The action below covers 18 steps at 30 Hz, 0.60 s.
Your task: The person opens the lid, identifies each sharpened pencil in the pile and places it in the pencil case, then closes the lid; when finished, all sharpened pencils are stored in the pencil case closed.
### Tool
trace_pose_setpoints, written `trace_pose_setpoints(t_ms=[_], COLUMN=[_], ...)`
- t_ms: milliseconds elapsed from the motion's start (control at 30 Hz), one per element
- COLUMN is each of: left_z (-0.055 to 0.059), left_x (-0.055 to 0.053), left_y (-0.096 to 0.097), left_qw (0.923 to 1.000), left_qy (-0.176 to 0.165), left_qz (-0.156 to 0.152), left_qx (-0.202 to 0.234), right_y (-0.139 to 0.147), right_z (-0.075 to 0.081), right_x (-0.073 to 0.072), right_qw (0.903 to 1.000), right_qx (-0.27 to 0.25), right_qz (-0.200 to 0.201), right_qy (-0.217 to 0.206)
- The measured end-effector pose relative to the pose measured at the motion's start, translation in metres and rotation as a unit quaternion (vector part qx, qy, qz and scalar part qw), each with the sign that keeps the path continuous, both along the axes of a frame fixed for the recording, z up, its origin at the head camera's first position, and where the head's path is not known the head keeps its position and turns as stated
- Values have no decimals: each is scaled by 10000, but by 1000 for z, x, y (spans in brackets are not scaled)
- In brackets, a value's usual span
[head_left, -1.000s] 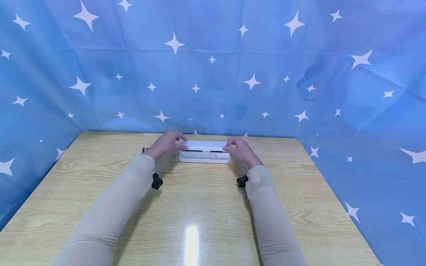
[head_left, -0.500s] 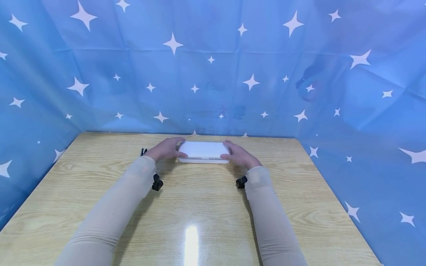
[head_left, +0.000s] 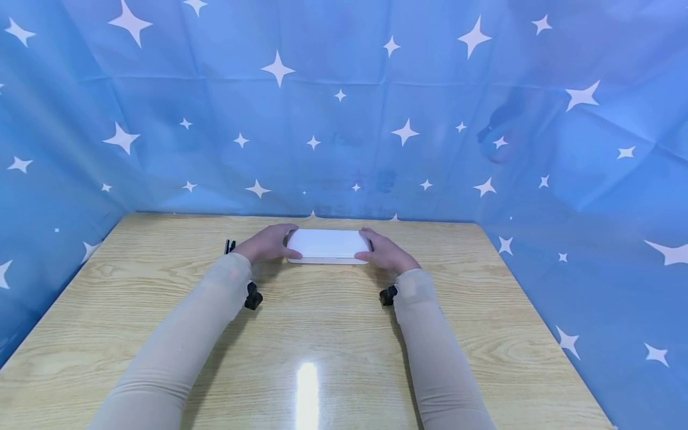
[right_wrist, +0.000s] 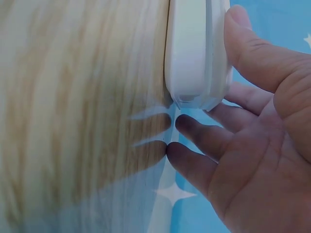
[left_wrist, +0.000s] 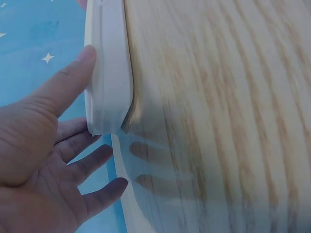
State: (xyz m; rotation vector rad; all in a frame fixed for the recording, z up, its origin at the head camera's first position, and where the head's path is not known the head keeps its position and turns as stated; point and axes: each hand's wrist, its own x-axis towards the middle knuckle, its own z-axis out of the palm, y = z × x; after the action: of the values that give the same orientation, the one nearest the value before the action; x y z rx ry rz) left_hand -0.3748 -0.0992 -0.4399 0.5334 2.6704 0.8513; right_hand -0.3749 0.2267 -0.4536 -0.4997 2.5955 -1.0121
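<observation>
A long white pencil case (head_left: 329, 243) lies with its lid down near the far edge of the table. At its left end my left hand (head_left: 267, 241) grips it, thumb by the front corner and fingers round the back. My right hand (head_left: 387, 251) holds the right end in the same way. In the left wrist view the thumb (left_wrist: 73, 80) presses the lid's edge, while the lower fingers spread free of the case (left_wrist: 112, 68). The right wrist view has the other thumb (right_wrist: 243, 36) against the lid of the case (right_wrist: 187, 53). The inside of the case is hidden.
The wood-grain table (head_left: 322, 316) carries a bright light reflection near its front. Behind it and along both sides hangs a blue curtain (head_left: 344, 149) with white stars. A black wrist camera (head_left: 253, 296) sits on the left wrist, another (head_left: 388, 295) on the right.
One second ago the lid stood raised, showing a tray with compartments. Both hands have brought the lid forward and down, and the case is now closed. The hands have shifted slightly toward me.
</observation>
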Motion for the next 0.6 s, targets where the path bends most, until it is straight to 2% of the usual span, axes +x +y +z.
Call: trace_pose_setpoints(t_ms=[367,600], left_z=[0,3], left_x=[3,3], left_y=[-2,6], left_qw=[9998,9983], left_qy=[43,260], left_qz=[195,366], left_qx=[-24,-359], right_y=[-8,-8], right_z=[2,1], right_x=[4,6], right_qw=[9997,9993], right_qx=[134,261], right_qz=[-202,-211], right_qy=[92,161])
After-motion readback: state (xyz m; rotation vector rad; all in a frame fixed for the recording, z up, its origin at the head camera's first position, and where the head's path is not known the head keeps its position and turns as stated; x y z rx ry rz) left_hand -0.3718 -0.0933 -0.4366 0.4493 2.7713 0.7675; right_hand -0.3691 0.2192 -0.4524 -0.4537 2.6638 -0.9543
